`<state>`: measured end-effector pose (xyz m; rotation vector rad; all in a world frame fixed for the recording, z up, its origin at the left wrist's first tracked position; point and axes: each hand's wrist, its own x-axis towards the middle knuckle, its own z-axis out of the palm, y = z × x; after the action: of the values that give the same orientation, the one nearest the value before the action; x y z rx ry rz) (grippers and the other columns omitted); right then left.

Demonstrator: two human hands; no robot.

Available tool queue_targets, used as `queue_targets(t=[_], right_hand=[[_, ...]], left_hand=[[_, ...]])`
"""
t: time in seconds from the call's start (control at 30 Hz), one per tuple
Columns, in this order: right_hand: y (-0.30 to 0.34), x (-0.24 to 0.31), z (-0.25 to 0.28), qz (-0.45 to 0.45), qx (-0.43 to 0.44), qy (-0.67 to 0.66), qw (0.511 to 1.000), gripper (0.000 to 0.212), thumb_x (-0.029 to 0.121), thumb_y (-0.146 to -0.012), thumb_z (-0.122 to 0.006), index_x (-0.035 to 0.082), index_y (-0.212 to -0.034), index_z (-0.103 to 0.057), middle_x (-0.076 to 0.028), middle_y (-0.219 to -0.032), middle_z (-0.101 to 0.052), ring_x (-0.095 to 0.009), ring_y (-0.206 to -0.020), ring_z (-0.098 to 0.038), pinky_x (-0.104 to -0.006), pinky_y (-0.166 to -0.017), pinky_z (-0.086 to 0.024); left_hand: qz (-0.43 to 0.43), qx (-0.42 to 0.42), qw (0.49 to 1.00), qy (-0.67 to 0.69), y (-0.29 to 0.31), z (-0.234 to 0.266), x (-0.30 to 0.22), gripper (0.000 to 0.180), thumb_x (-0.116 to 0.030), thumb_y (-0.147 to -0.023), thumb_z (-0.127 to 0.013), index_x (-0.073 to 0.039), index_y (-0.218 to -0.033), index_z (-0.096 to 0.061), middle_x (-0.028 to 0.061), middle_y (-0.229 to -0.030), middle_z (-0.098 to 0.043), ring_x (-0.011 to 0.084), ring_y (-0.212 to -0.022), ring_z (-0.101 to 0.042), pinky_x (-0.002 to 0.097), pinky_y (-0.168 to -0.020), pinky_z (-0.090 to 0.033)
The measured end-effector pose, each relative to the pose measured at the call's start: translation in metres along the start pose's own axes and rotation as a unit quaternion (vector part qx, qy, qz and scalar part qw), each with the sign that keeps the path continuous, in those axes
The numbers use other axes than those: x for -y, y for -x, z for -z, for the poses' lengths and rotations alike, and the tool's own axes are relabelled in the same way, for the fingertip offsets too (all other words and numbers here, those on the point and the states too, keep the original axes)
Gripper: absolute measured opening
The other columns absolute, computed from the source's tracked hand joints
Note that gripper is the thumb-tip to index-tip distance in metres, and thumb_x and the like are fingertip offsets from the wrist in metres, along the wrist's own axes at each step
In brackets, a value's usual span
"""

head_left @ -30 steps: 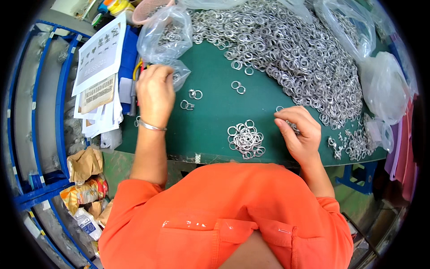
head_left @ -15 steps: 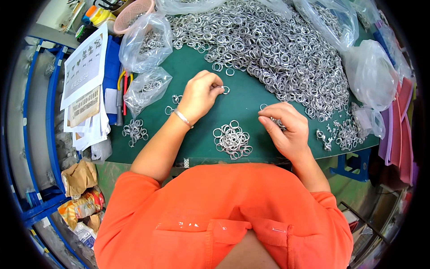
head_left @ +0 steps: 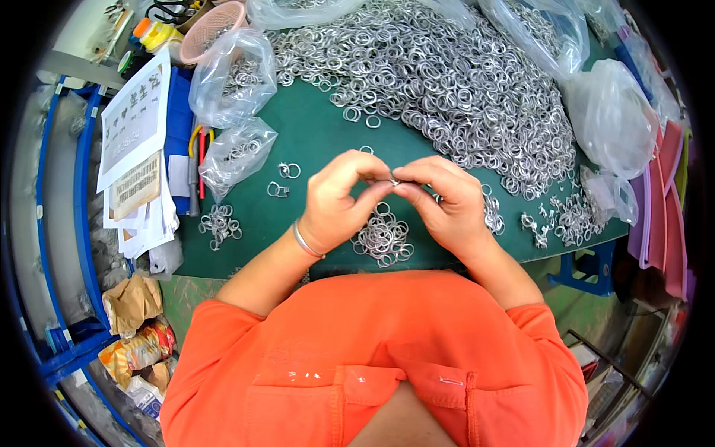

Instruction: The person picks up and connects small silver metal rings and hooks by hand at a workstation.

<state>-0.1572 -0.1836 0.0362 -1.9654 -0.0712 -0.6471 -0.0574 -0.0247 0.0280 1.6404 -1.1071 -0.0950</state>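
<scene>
My left hand and my right hand meet fingertip to fingertip over the table. Both pinch a small silvery metal ring, mostly covered by the fingers. Just below them lies a small heap of metal rings. More rings show beside my right wrist, partly hidden by it. Left of my left hand are two small ring pieces with fittings, one ring above the other. A single ring peeks out behind my left fingers.
A large mound of metal rings covers the far side of the green table. Small piles lie at left and right. Plastic bags, pliers, paper sheets and a pink basket stand around.
My hands have come together from apart: the left moved right and nearer me, the right moved left. Their fingertips now share a pinch. The view has shifted slightly.
</scene>
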Motion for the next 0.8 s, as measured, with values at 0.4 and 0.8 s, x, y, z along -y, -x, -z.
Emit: queue_targets(t=[0.4, 0.8], right_hand=[[0.014, -0.003, 0.003, -0.088, -0.05, -0.04, 0.994, 0.018, -0.002, -0.082, -0.069, -0.001, -0.1, -0.065, -0.01, -0.097, -0.064, -0.015, -0.077, -0.063, -0.0247, -0.069, -0.051], [0.012, 0.002, 0.014, -0.067, -0.03, 0.003, 0.997, 0.012, -0.004, -0.082, -0.067, -0.001, -0.093, -0.067, -0.011, -0.098, -0.064, -0.016, -0.081, -0.063, -0.0255, -0.068, -0.053]], left_hand=[[0.22, -0.303, 0.814, 0.445, -0.035, 0.047, 0.032, 0.022, 0.0, -0.089, -0.063, 0.001, -0.109, -0.055, 0.0117, -0.098, -0.064, 0.0196, -0.086, -0.066, 0.0299, -0.079, -0.057], [0.098, 0.068, 0.969, -0.214, -0.02, 0.004, 0.056, 0.017, -0.008, -0.077, -0.074, -0.003, -0.093, -0.068, 0.0083, -0.088, -0.061, 0.0223, -0.072, -0.061, 0.0326, -0.068, -0.051]])
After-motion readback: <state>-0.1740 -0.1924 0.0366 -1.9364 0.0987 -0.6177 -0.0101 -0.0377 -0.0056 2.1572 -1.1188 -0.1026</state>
